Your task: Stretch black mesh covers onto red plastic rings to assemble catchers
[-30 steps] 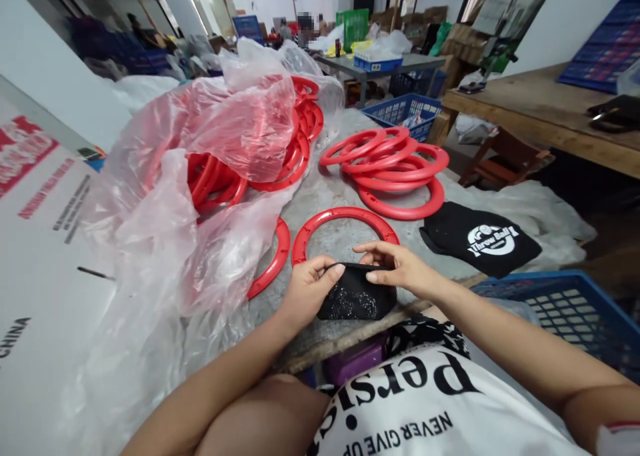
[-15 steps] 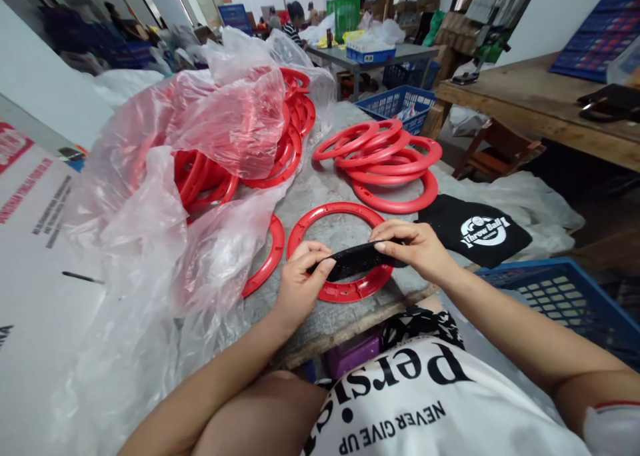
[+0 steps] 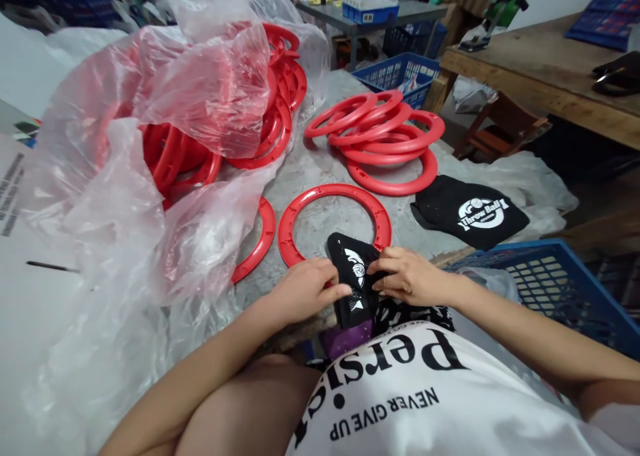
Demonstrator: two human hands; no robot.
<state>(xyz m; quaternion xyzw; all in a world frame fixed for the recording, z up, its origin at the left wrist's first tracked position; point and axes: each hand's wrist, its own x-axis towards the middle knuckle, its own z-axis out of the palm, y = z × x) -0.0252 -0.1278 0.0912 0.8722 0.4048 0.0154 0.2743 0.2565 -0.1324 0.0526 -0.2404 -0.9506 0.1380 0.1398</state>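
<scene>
A grey table fills the middle of a cluttered workroom, with a wooden bench to the right, cut off by the frame. A red ring lies flat near the table's front edge. The cloth, black with a white logo, sits over the ring's near arc and hangs past the table edge. Its lower end runs down out of sight behind the shirt.

The left hand pinches the cloth's left side, fingers closed on it. The right hand grips the right side the same way. Together they hide that near arc.

Left of the ring, a plastic bag covers most of another ring, leaving only a curve. More rings inside the bag are blurred by the film. A stack of rings lies beyond. A second cloth rests flat on the right, well apart from the hands. The blue basket beside it is partly cut off.
</scene>
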